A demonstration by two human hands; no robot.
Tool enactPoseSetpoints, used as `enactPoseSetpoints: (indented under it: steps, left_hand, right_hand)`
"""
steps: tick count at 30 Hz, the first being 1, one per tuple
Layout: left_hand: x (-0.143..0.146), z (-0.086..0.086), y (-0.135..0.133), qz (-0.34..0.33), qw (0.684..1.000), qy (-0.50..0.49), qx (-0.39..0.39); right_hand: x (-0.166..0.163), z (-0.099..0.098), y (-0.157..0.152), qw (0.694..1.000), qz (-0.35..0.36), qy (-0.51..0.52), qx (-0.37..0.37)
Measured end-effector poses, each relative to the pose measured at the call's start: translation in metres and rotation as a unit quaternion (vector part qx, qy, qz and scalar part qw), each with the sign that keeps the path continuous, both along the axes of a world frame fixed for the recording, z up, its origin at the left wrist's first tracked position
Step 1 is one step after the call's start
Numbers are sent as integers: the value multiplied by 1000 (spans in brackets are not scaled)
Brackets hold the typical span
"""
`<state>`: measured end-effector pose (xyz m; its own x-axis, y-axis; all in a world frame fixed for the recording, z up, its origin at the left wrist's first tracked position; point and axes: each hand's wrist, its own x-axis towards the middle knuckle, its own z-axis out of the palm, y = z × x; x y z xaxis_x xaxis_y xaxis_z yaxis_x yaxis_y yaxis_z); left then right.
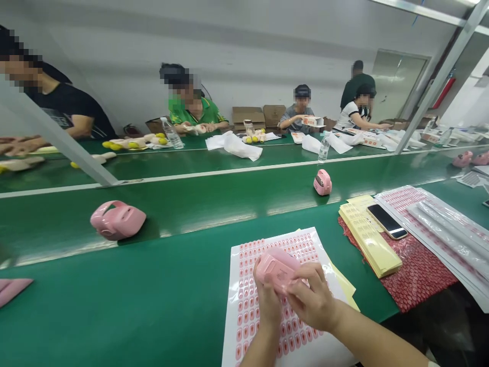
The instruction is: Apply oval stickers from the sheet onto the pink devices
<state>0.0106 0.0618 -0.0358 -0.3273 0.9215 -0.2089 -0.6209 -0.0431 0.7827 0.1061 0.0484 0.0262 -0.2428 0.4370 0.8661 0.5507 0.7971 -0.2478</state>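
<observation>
A pink plastic housing (pixel 278 269) with a rounded rectangular recess is tilted in my left hand (pixel 269 300), whose fingers wrap its left side and underside. My right hand (pixel 314 295) has its fingers bent together against the housing's lower right edge; any small piece between the fingertips is hidden. Both hands are over a white sheet of small pink oval stickers (pixel 248 306), with rows of stickers showing around them. A yellow backing sheet (pixel 346 285) sticks out from under its right side.
Pink housings stand on the green conveyor belt, one at left (pixel 118 221) and one farther right (pixel 323 182). Right of me are yellow sticker strips (pixel 369 239), a phone (pixel 386 221) and red bubble wrap (pixel 420 275). Several people work across the belt. A metal post (pixel 57 107) slants at left.
</observation>
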Motion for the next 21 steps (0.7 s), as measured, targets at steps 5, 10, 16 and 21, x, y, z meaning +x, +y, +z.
enactPoseSetpoints:
  steps: [5, 10, 16, 21]
  left_hand:
    - [-7, 9, 7, -7, 989, -113, -97]
    - [-30, -9, 11, -128, 960, -246, -24]
    - [-41, -33, 13, -224, 915, -324, 83]
    - [-39, -21, 17, -215, 910, -337, 107]
  right_hand:
    - [51, 2, 17, 982, -116, 92, -114]
    - [161, -10, 60, 861, -362, 187, -304]
    - [210, -31, 66, 823, -416, 143, -360]
    - [204, -31, 63, 828, -434, 96, -341]
